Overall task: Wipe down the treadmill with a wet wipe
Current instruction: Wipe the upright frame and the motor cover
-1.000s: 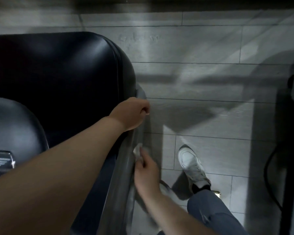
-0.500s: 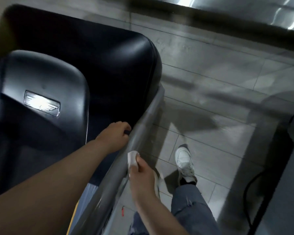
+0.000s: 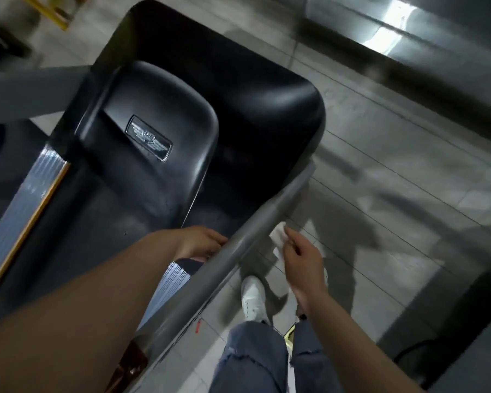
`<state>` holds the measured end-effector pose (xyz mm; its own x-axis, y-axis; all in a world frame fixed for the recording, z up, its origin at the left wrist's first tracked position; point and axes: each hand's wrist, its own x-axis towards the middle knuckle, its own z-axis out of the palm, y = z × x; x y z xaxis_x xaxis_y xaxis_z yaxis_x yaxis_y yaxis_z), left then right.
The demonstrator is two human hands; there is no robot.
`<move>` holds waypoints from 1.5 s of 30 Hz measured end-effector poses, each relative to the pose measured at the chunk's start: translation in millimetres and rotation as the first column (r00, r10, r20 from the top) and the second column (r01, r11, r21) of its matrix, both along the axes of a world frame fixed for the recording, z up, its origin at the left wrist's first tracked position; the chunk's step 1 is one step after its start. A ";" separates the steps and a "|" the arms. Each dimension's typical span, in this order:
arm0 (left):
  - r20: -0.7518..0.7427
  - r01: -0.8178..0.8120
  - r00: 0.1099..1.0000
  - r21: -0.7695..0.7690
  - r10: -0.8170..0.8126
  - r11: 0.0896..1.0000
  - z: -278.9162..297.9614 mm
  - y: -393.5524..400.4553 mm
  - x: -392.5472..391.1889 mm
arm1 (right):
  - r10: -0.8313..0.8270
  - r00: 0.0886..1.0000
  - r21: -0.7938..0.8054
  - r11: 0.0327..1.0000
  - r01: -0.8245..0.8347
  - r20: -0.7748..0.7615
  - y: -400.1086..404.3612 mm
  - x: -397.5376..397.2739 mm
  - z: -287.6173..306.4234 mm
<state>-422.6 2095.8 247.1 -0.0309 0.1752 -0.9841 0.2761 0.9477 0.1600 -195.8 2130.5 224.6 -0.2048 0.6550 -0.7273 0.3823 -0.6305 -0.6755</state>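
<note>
The right hand [image 3: 302,259] had slid further up the grey side rail [image 3: 238,251] than a moment before, and the left hand [image 3: 201,242] had followed it. The right fingers were curled and pinching the white wet wipe [image 3: 278,239], which sat just beside the rail on its outer side, maybe touching it. The left fingers were bent over the rail's inner side; whether they gripped it could not be told. So more rail looked wiped. Past the rail's far end sat the black motor cover [image 3: 253,109], not yet wiped. A white shoe [image 3: 253,299] stood on the tiled floor [image 3: 380,165] below the rail.
</note>
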 end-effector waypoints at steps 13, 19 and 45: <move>-0.593 -0.117 0.780 0.176 0.200 0.977 -63.9 -68.3 -93.2 | 0.710 0.684 0.486 0.543 -0.685 0.169 49.5 -91.1 -51.0; -0.650 -0.329 0.657 0.209 0.382 0.921 -97.1 -114.2 -117.0 | 0.852 0.193 0.642 -0.199 -0.741 0.487 61.8 -160.0 -95.1; -0.548 -0.393 0.765 0.017 0.337 0.919 -186.7 -246.4 -90.8 | 0.432 -0.453 0.522 -0.849 0.088 0.780 -24.3 -253.8 -159.4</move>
